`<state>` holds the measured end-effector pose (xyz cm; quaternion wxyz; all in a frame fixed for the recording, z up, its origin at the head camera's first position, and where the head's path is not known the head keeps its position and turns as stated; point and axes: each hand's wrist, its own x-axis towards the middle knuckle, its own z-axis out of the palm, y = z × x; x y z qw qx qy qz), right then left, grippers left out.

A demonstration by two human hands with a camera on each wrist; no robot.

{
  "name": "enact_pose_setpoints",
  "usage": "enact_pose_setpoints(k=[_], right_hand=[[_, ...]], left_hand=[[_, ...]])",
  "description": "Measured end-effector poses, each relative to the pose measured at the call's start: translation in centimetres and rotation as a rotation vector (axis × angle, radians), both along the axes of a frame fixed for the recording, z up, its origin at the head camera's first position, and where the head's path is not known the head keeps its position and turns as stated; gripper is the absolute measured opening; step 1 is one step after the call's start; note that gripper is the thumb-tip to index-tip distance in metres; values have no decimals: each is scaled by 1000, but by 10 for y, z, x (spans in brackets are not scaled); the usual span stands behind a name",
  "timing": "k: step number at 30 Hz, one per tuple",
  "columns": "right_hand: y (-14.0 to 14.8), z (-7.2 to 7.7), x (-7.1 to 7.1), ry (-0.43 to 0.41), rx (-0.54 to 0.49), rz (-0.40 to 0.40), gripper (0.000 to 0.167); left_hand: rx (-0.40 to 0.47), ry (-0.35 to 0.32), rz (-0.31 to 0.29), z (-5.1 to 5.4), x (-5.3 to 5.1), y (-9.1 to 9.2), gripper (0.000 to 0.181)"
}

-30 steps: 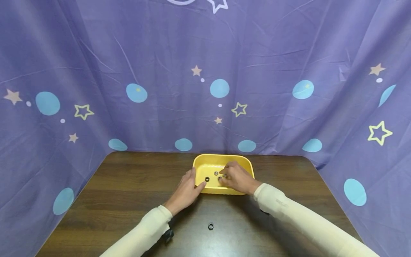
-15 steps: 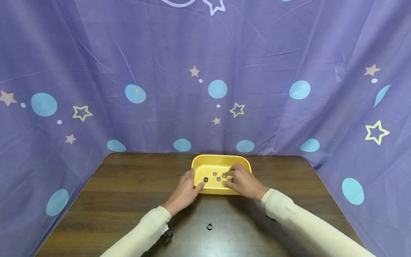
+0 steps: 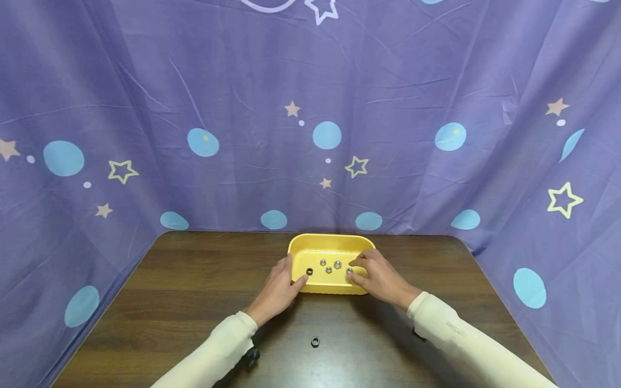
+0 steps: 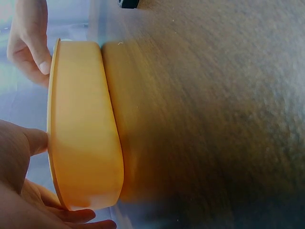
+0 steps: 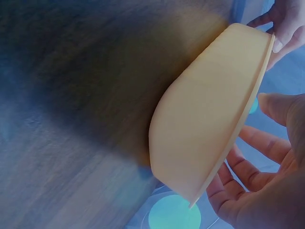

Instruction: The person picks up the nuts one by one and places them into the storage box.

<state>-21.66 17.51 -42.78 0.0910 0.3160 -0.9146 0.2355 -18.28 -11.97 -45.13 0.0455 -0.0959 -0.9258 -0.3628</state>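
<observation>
A yellow tray [image 3: 335, 289] stands near the far edge of the wooden table. Inside it lie a black nut [image 3: 309, 271] at the left and several silver nuts [image 3: 337, 264] to its right. My left hand [image 3: 277, 288] holds the tray's near left corner, thumb at the front rim and fingers along the outer end. Over the right end hovers my right hand [image 3: 380, 276], thumb and fingers apart with nothing gripped. Its thumb tip is close to the rightmost silver nut [image 3: 349, 271]; whether they touch I cannot tell. In the right wrist view the tray's wall [image 5: 205, 109] hides the nuts.
Another black nut [image 3: 315, 341] lies on the table [image 3: 204, 275] in front of the tray, between my forearms. A purple patterned curtain [image 3: 271, 161] closes off the back and both sides of the table.
My right hand has drawn to the right inside the tray, bringing the silver nuts there into clearer view. The left hand keeps its place on the tray. The head view has shifted slightly.
</observation>
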Motion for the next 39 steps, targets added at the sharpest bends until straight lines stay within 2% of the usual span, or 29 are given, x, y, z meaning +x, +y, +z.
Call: enact_pose_setpoints(k=[6, 13, 24, 32, 39], right_hand=[[10, 0, 7, -18, 2, -58, 35], [21, -1, 12, 9, -30, -94, 35], [34, -17, 16, 54, -107, -168, 49], [34, -26, 18, 19, -115, -210, 61], [34, -27, 22, -48, -120, -245, 64]], left_hand=[[-8, -10, 3, 0, 0, 1, 81], [-10, -12, 7, 1, 0, 1, 82], [-10, -8, 8, 1, -1, 1, 83], [-15, 26, -1, -1, -2, 0, 82], [-6, 1, 0, 4, -1, -3, 80]])
